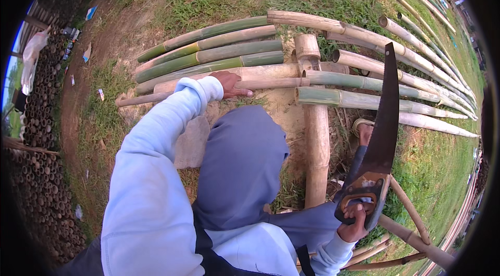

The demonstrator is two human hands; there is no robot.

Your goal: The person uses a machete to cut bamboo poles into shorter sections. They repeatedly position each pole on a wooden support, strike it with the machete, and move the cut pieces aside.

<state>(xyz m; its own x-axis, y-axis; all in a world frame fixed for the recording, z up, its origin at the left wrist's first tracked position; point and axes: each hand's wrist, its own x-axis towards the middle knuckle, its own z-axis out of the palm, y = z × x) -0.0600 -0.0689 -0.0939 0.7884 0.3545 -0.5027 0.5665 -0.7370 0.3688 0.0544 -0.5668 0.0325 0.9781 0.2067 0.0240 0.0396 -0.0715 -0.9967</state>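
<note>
- Left hand point(229, 83) is laid flat, fingers spread, on a pale bamboo pole point(260, 84); nothing is gripped.
- Pole lies across the thick support log point(316, 140), on the ground.
- Judgement: firmer downward pressure near the log is needed to stop rolling.
- Right hand point(355, 223) is closed around the handle of the curved saw point(380, 140), blade raised clear.

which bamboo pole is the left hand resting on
The left hand rests on the thin pale pole nearest the person, at the bottom of the row. The green poles lie further away, untouched. The right hand holds a saw.
</note>
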